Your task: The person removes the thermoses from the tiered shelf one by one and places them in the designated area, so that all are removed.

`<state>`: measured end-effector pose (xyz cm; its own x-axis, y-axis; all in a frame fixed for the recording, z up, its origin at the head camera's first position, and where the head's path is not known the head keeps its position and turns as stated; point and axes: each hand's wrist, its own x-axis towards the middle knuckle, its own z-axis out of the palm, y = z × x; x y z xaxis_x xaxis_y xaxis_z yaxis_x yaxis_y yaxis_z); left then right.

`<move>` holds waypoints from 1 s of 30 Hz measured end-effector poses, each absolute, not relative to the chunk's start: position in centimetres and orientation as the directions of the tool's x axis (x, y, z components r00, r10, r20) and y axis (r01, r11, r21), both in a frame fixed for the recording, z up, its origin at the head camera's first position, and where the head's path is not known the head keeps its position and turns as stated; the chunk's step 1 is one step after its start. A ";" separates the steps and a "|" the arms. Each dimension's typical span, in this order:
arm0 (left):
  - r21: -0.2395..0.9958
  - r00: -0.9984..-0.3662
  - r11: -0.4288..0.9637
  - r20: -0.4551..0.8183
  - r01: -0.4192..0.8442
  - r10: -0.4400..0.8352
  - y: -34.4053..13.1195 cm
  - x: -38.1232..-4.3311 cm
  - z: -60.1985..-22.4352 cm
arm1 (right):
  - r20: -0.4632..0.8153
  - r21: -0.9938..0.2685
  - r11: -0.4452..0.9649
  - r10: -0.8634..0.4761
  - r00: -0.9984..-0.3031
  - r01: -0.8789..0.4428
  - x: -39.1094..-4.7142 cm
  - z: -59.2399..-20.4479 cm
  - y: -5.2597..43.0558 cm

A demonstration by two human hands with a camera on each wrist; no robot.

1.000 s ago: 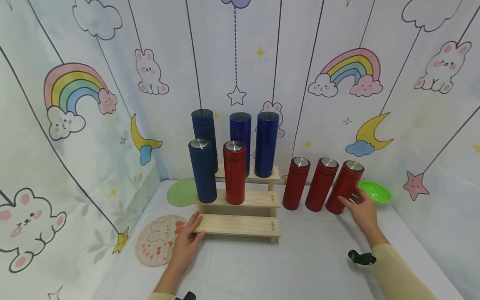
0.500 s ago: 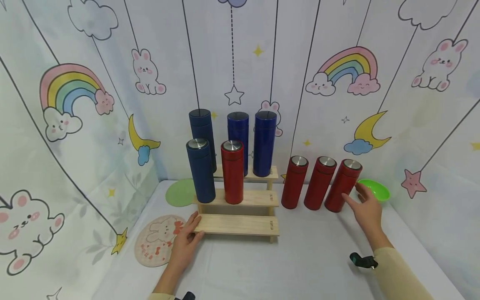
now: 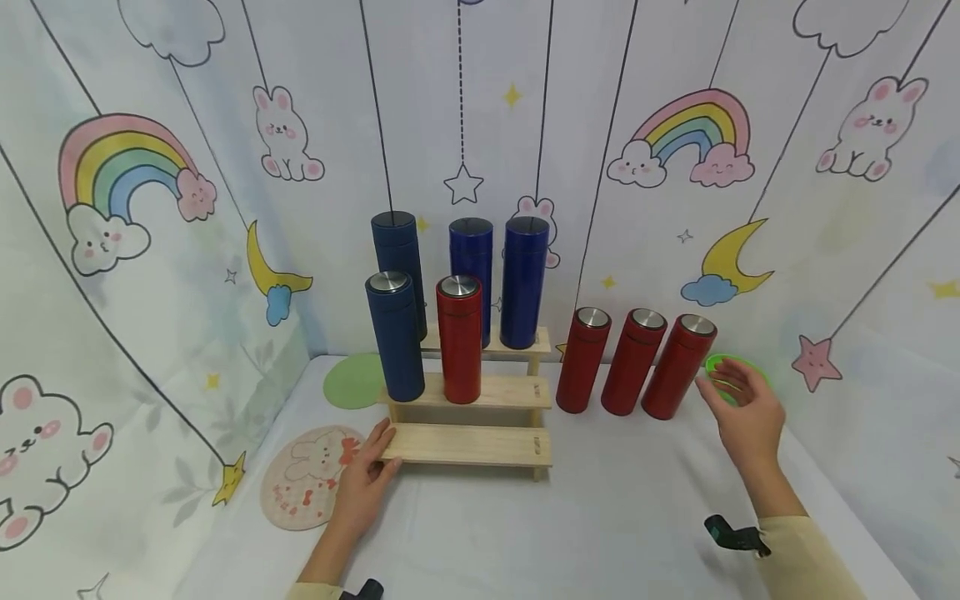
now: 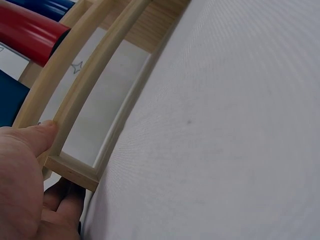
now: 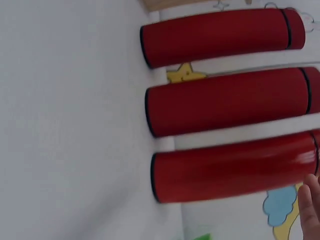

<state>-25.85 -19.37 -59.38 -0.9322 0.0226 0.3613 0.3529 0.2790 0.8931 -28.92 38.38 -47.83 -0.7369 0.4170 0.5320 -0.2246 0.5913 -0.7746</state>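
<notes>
My left hand point(image 3: 363, 483) holds the left end of the lowest step of a three-tier wooden stand point(image 3: 467, 443). In the left wrist view, the thumb lies against the wood and the other fingers are partly hidden behind the end piece point(image 4: 72, 171). My right hand point(image 3: 752, 418), fingers apart and holding nothing, is just right of the rightmost red thermos point(image 3: 677, 371). Two more red thermoses, one in the middle point(image 3: 632, 365) and one on the left point(image 3: 582, 363), stand upright beside it. On the stand's middle tier are a dark blue thermos point(image 3: 397, 342) and a red thermos point(image 3: 460, 343).
The top tier carries a dark blue thermos point(image 3: 395, 242) and two brighter blue ones, one in the middle point(image 3: 471, 246) and one on the right point(image 3: 525, 283). A green mat point(image 3: 352, 383) and a rabbit-print mat point(image 3: 303, 492) lie left. A green bowl point(image 3: 716, 362) sits behind my right hand.
My right hand has let go of the rightmost red thermos and drawn away to the right, now in front of the green bowl. The left hand keeps its place on the stand.
</notes>
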 end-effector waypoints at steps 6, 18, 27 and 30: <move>0.901 -0.937 0.266 0.348 0.343 0.031 -19.4 -25.9 -59.7 | 0.546 -0.775 0.546 0.324 -0.773 -0.318 -28.2 -46.7 35.6; 0.893 -0.936 0.297 0.351 0.337 0.009 -19.4 -25.9 -59.4 | 0.575 -0.749 0.479 0.125 -0.809 -0.458 -28.8 -45.1 29.5; 0.897 -0.938 0.290 0.346 0.335 0.013 -19.5 -25.9 -59.4 | 0.540 -0.767 0.434 0.040 -0.840 -0.472 -28.9 -45.8 26.2; 0.897 -0.939 0.291 0.343 0.332 0.015 -19.5 -25.9 -59.4 | 0.549 -0.760 0.429 0.021 -0.836 -0.488 -29.0 -45.8 25.2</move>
